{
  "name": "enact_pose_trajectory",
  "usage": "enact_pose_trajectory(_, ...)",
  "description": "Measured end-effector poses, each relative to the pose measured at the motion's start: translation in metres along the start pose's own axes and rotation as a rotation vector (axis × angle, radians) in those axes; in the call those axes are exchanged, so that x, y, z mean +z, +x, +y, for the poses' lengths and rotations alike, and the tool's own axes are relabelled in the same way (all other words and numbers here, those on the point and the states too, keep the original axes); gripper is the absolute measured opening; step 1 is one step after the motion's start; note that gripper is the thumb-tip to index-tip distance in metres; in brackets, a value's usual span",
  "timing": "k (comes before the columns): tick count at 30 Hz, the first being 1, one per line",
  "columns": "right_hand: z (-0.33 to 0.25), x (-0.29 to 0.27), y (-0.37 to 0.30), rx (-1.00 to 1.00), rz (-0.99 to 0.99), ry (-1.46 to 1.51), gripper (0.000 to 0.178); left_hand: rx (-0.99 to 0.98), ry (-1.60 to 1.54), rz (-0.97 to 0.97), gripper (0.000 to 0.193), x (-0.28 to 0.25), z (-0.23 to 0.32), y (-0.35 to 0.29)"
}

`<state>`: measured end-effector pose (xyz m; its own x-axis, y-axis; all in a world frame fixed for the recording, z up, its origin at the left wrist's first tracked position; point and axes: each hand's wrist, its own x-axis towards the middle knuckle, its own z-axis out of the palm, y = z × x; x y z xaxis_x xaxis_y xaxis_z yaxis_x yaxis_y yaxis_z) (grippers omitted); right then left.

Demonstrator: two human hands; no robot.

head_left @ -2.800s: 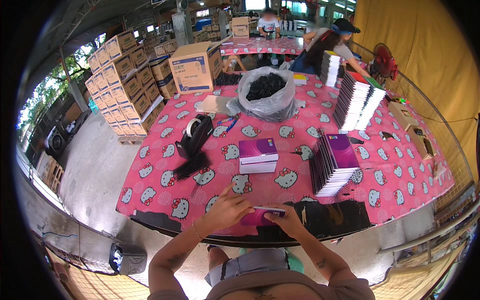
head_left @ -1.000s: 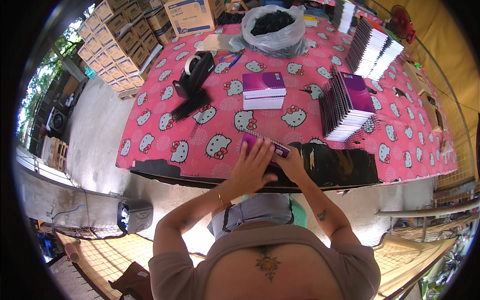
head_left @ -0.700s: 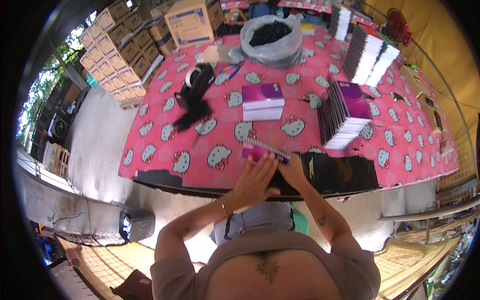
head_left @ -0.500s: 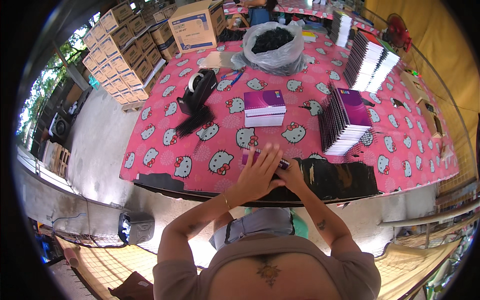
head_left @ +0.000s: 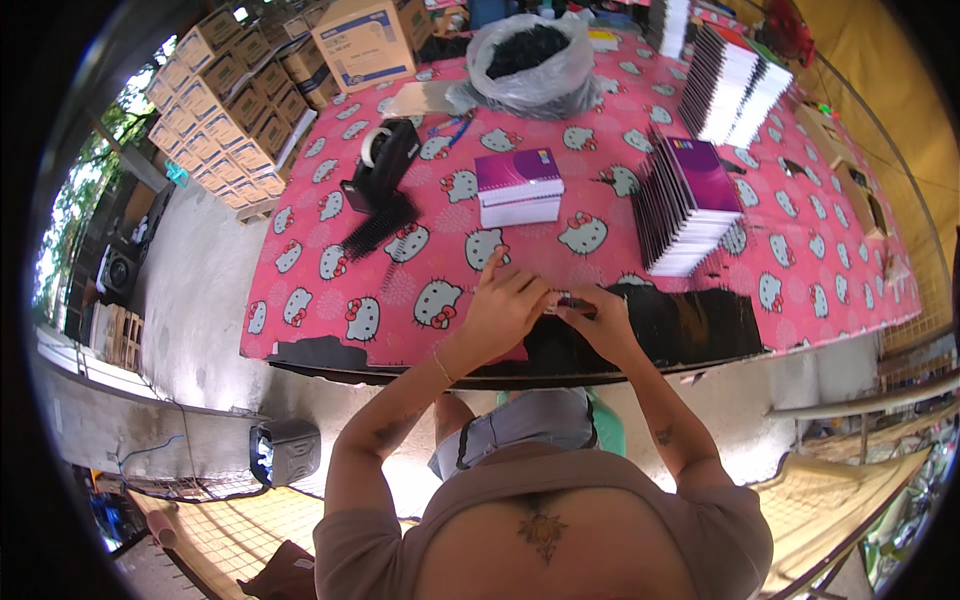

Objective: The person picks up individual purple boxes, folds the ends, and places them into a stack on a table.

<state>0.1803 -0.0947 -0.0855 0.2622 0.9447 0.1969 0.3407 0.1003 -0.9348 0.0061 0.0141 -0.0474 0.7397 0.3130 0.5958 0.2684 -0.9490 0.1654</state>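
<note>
At the table's near edge, my left hand (head_left: 508, 308) bends over a small notebook (head_left: 556, 300), its index finger stretched out and the others curled. Only a bit of the notebook's edge shows between my hands; its purple cover is hidden. My right hand (head_left: 600, 322) pinches that edge with thumb and fingers. Just beyond lies a short stack of purple notebooks (head_left: 519, 188). To the right stands a taller stack of purple notebooks with black coils (head_left: 690, 205). Left of the short stack lie loose black coils (head_left: 382, 226) beside a black tape dispenser (head_left: 385, 165).
A plastic bag of black coils (head_left: 530, 65) stands at the back, near a carton (head_left: 370, 45) and blue-handled scissors (head_left: 460, 130). More notebook stacks (head_left: 730, 90) stand far right. A black patch (head_left: 680, 330) covers the near edge of the pink tablecloth (head_left: 400, 340). Stacked cartons (head_left: 230, 120) stand left.
My left hand has drawn back from lying across the notebook and lifted its index finger. My right hand has come further into sight, pinching the edge. The purple cover has gone from view.
</note>
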Motion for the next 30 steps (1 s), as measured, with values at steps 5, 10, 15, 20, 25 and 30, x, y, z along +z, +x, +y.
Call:
enact_pose_trajectory(5, -0.002, 0.004, -0.005, 0.098, 0.013, 0.037, 0.024, -0.014, -0.059, 0.005, 0.016, 0.004, 0.0, 0.001)
enact_pose_trajectory(10, -0.001, 0.006, -0.005, 0.049, 0.107, 0.229, 0.02, -0.017, -0.074, 0.005, 0.015, 0.002, 0.002, 0.005)
enact_pose_trajectory(15, -0.002, -0.012, 0.006, 0.084, -0.009, 0.238, 0.017, -0.014, -0.053, 0.001, 0.015, 0.005, 0.001, 0.002)
enact_pose_trajectory(20, -0.003, -0.037, 0.022, 0.028, -0.19, 0.079, 0.014, -0.001, -0.095, -0.024, 0.015, 0.006, -0.001, 0.002)
enact_pose_trajectory(25, 0.006, -0.029, 0.031, -0.103, -0.18, 0.0, 0.016, -0.014, -0.111, -0.045, 0.017, 0.001, 0.005, 0.004)
enact_pose_trajectory(30, -0.018, -0.015, 0.023, -0.079, 0.17, -0.347, 0.018, -0.065, -0.102, -0.154, 0.019, -0.017, 0.016, 0.016)
